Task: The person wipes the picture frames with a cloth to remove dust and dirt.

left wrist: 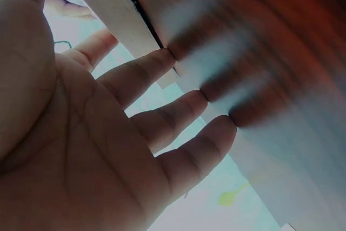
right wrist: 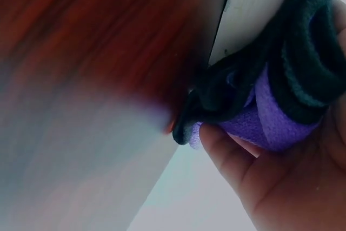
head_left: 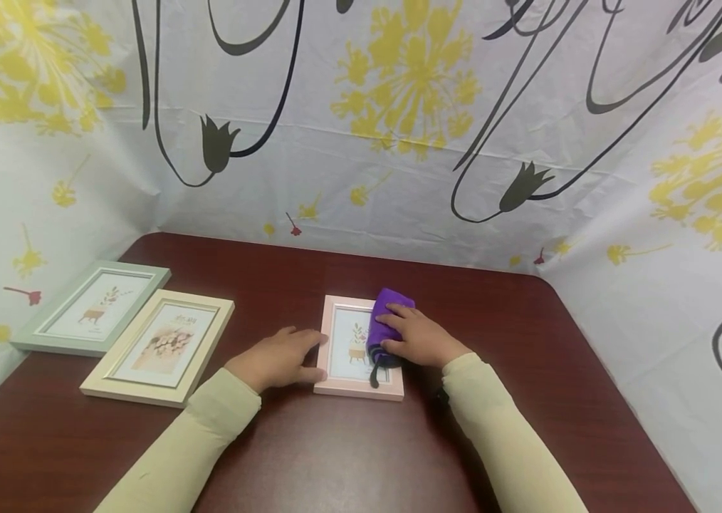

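Observation:
A pink picture frame [head_left: 357, 389] with a plant print lies face up in the middle of the table. My left hand [head_left: 278, 358] rests at its left side, thumb and index finger touching the border; in the left wrist view the other fingertips [left wrist: 219, 117] reach the tabletop, loosely extended. On the frame's right part, my right hand [head_left: 424, 338] holds a folded purple cloth [head_left: 379, 329] with dark edging and a hanging loop. The right wrist view shows fingers curled about the bunched cloth [right wrist: 284, 120] beside the frame's edge [right wrist: 243, 20]. The cloth hides part of the print.
On the left lie a cream picture frame [head_left: 97, 385] and a pale green picture frame [head_left: 53, 347], close together. Under everything is a dark reddish wooden table [head_left: 335, 463]. White sheeting [head_left: 335, 164] with yellow and grey flowers encloses the back and both sides.

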Tool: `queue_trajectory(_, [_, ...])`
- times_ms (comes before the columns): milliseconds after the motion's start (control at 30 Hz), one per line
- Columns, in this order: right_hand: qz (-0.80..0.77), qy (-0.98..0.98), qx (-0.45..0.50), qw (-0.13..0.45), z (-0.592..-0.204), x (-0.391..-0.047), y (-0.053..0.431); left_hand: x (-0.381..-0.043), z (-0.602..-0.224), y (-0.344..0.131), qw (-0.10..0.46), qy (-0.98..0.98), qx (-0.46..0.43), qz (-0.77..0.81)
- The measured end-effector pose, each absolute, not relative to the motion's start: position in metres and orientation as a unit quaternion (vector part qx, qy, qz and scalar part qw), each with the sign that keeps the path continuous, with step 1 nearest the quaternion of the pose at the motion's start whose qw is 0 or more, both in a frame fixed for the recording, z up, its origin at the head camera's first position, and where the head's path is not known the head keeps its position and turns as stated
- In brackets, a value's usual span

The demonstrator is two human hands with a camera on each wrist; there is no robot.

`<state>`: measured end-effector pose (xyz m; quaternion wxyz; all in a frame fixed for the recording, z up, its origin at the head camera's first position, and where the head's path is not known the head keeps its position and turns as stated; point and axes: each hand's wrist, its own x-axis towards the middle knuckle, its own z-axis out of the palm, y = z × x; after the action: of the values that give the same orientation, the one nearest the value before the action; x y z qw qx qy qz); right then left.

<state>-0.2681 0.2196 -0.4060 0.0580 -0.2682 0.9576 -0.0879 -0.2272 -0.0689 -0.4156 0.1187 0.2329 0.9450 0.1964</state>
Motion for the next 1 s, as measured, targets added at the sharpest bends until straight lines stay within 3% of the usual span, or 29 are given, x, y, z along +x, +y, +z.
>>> queue_trajectory(600, [-0.110, 0.960, -0.257, 0.020, -0.401, -0.263, 0.216, -0.227, -0.416, -0.068, 0.119, 0.947, 0.227, 0.191])
queue_trajectory(800, [-0.103, 0.952, -0.287, -0.024, -0.401, -0.259, 0.219, -0.228, -0.415, -0.068, 0.122, 0.947, 0.231, 0.186])
queue_trajectory(1000, [-0.126, 0.943, -0.290, -0.103, -0.400, -0.263, 0.223, -0.228, -0.415, -0.069, 0.121, 0.945, 0.238, 0.187])
